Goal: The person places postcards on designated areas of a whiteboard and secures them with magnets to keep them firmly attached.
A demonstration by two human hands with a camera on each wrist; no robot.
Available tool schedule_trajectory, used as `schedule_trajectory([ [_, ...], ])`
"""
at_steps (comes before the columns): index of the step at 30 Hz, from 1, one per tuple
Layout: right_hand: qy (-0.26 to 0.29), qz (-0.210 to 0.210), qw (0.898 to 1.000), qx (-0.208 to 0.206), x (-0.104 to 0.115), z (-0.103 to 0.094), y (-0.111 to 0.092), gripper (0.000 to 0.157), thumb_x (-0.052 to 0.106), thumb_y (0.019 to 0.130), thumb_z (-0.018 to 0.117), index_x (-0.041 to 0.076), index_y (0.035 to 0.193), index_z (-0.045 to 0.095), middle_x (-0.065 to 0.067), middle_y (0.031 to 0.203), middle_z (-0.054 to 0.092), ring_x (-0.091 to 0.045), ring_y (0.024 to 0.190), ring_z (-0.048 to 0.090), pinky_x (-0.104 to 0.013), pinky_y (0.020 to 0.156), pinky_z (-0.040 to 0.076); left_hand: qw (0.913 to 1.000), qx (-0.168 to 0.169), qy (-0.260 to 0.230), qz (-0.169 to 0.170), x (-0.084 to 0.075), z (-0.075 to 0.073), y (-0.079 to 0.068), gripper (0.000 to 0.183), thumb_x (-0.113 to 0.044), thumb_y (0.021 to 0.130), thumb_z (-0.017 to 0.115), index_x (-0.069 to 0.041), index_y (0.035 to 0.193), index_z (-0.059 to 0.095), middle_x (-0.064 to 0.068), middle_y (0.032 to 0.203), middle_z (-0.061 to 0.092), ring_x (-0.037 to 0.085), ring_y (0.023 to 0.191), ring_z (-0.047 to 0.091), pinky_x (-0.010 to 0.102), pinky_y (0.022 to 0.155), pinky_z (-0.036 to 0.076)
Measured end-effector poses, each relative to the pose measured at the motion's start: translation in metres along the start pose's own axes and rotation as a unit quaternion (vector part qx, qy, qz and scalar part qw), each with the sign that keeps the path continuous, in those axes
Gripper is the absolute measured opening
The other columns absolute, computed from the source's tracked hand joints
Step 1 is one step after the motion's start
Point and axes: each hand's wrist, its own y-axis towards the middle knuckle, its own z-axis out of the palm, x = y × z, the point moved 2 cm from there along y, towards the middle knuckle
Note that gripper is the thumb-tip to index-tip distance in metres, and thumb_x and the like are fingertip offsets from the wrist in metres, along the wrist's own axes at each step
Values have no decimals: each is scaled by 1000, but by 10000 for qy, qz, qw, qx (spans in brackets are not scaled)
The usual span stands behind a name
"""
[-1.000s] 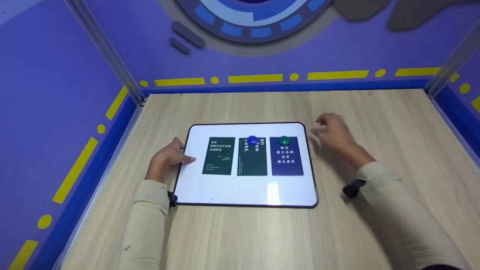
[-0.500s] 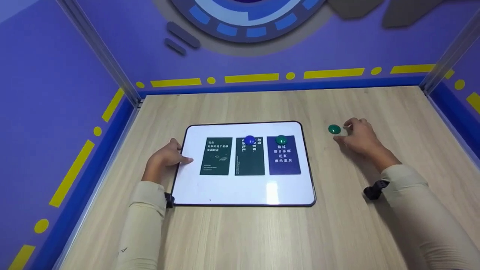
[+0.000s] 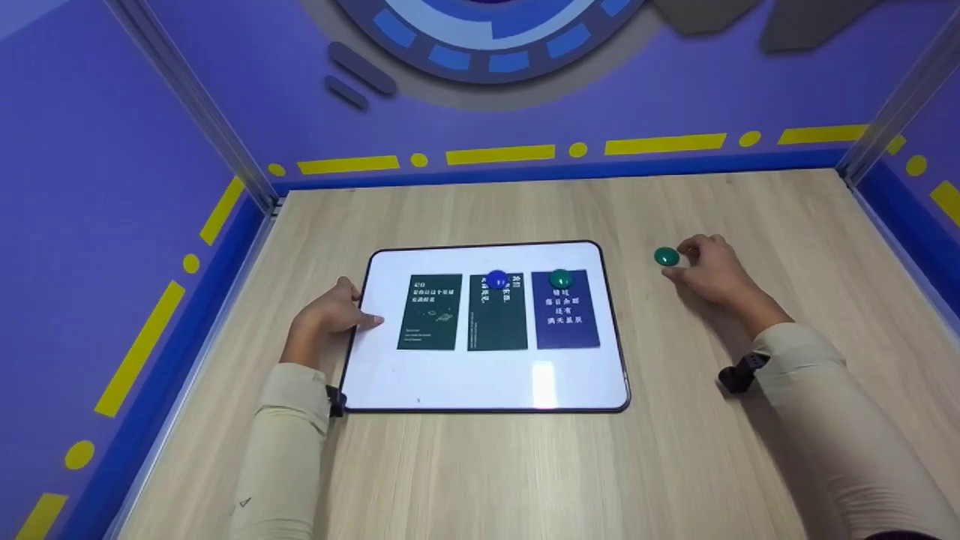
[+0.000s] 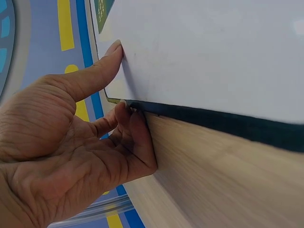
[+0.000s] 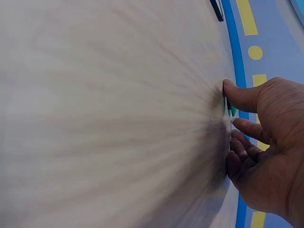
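Note:
In the head view my left hand (image 3: 328,315) grips the left edge of a white magnetic whiteboard (image 3: 480,382) with a dark rim. In the left wrist view the thumb lies on the board's face and the fingers curl beneath its edge. Right of the board, my right hand (image 3: 712,270) has thumb and index fingertip at the rim of a round green magnet (image 3: 665,256) on the table. Three cards lie on the board: a dark green one (image 3: 429,315), another green card (image 3: 496,322) under a blue magnet (image 3: 496,280), and a purple card (image 3: 566,334) under a second green magnet (image 3: 561,279).
A light wood-grain table (image 3: 480,480) carries everything. Purple-blue panels with yellow marks, such as the back wall (image 3: 480,120), enclose it at the back and sides. Black wrist cameras sit at both cuffs, the right camera (image 3: 741,373) close above the table.
My right hand has moved right from beside the board to the loose green magnet, and its fingertips have drawn in to the rim. The left hand keeps its grip on the board.

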Motion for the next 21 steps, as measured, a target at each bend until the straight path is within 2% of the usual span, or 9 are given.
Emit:
schedule_trajectory([
  [6,299,191,9991,214,-1,2,8,62,31,105,67,-5,149,45,-30,145,43,-43,129,45,-63,113,43,10000,0,-58,-49,0,1,2,81,-31,96,81,0,154,33,29,157,46,39,138,45,57,127,33],
  [15,480,219,9974,500,-3,0,15,57,29,105,68,-2,147,47,-30,148,42,-44,133,43,-64,117,41,10000,30,-26,-16,-1,0,0,79,-29,97,80,1,153,33,31,158,45,39,139,45,57,128,33],
  [21,483,131,9977,452,0,0,14,52,26,104,68,-3,143,50,-31,146,44,-45,131,44,-63,116,41,9998,64,147,99,-3,-2,-2,80,-32,97,79,4,152,33,32,155,47,39,137,47,57,126,35],
])
